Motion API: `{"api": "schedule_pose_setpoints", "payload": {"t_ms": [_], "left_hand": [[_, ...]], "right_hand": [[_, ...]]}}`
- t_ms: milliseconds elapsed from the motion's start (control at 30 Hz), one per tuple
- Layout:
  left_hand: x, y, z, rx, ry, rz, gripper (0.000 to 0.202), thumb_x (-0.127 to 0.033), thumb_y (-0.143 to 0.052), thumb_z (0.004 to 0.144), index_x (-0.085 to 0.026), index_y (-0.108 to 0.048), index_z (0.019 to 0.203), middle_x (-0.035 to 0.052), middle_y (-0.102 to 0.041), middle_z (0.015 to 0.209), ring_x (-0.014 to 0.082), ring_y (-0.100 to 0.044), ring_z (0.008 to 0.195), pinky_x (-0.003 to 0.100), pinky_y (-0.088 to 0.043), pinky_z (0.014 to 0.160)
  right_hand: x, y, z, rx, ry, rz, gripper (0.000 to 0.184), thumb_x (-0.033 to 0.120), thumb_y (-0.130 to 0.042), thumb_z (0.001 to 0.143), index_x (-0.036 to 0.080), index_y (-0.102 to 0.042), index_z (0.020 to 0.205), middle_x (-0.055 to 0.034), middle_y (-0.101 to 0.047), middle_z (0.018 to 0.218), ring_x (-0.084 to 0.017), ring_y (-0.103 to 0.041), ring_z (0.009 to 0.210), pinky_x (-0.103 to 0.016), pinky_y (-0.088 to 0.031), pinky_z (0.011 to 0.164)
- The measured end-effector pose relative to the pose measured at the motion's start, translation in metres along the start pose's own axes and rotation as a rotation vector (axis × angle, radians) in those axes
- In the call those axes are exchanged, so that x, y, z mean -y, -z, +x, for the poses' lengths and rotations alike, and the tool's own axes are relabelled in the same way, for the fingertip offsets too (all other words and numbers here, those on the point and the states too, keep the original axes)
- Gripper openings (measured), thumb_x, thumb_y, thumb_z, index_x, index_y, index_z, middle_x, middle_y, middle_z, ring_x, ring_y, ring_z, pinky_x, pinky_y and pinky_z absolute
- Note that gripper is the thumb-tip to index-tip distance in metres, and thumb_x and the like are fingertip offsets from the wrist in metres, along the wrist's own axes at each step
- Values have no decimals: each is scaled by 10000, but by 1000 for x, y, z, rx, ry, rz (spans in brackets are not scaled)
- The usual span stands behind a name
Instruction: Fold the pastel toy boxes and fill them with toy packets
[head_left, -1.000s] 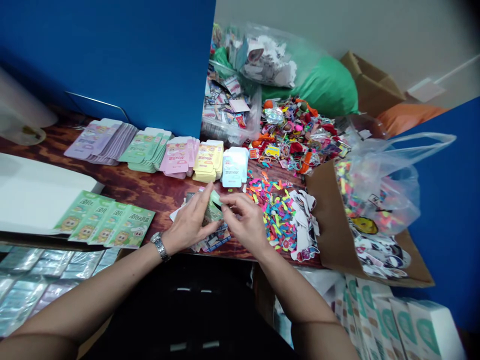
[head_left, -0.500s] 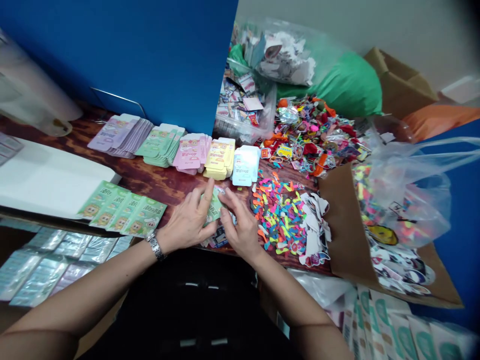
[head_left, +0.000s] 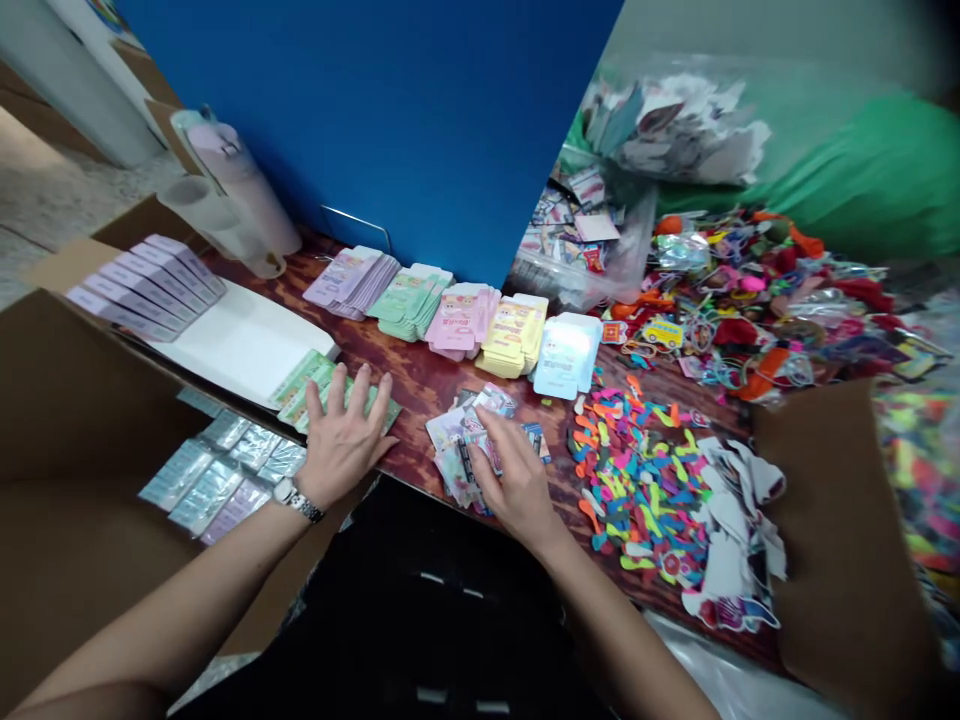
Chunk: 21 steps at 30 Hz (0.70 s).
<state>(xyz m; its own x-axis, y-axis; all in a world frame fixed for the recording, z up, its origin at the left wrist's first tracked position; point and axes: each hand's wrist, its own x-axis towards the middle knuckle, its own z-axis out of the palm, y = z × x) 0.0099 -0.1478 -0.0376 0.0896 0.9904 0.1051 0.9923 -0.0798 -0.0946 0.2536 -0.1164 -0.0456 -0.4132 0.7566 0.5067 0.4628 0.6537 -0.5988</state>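
My left hand (head_left: pixel 345 435) lies with its fingers spread over the row of green printed packets (head_left: pixel 294 383), at the edge of a white board. Its palm hides part of the row. My right hand (head_left: pixel 516 480) rests on a loose pile of small printed cards (head_left: pixel 448 435) near the table's front edge. The thumb and fingers of that hand are apart, and no card shows clearly gripped between them. Behind the hands stand stacks of flat small boxes: purple (head_left: pixel 349 280), green (head_left: pixel 411 300), pink (head_left: pixel 461 318), yellow (head_left: pixel 512 335) and light blue (head_left: pixel 567 355).
Colourful balloons (head_left: pixel 637 470) and white-backed cutouts (head_left: pixel 731 510) cover the right side, beside a cardboard box (head_left: pixel 825 540). Mixed trinkets (head_left: pixel 750 300) heap up behind. Purple boxes (head_left: pixel 150 285) stand on the white board (head_left: pixel 240 335), near a bottle (head_left: pixel 244 180). A blue panel (head_left: pixel 375 120) rises behind.
My left hand has moved left from the middle to the green packets. The green packet that was between both hands is gone from there, uncovering the card pile. The view has turned left.
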Motion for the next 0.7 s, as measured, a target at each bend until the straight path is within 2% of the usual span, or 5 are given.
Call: {"api": "schedule_pose_setpoints", "payload": {"t_ms": [133,267,367,467,700], "left_hand": [[9,9,21,-84,-54,-41,788,-585,-536,875,-145,-356,1504,256,-424,1487,502,-312,1391,714,-215,1075],[26,6,90,-168,-15,-152,757,-586,-425,920,-60,-384,1462,258,-517,1379,397,-466,1273,531,-365,1049],[39,-7,154,-1,166,-165,769,-602,-347,931,-51,-348,1468,242,-521,1375,377,-484,1249,472,-355,1041],[46,-21,196,87,177,-162,811,-661,-347,897,-28,-432,1396,276,-575,1285,398,-526,1186,487,-353,1000],[48,-30,206,181,73,-160,757,-708,-414,837,-156,-518,1344,194,-681,1116,376,-590,1125,482,-325,993]], "right_hand": [[-2,6,-2,-4,-35,-2,543,137,-547,945,221,-425,1468,-124,-633,1297,-230,-607,1202,-397,-529,1019],[-2,8,-2,-6,-67,-1,513,156,-529,956,235,-443,1455,-115,-644,1287,-236,-625,1178,-409,-546,993],[1,9,-1,-9,-43,-1,505,147,-530,952,230,-454,1445,-118,-658,1254,-237,-632,1159,-404,-556,972],[3,11,-2,4,-29,-6,507,126,-534,945,224,-459,1437,-119,-663,1234,-235,-629,1151,-397,-556,960],[-2,13,-7,10,-56,1,482,123,-522,948,223,-475,1417,-107,-677,1183,-223,-643,1098,-381,-561,921]]}}
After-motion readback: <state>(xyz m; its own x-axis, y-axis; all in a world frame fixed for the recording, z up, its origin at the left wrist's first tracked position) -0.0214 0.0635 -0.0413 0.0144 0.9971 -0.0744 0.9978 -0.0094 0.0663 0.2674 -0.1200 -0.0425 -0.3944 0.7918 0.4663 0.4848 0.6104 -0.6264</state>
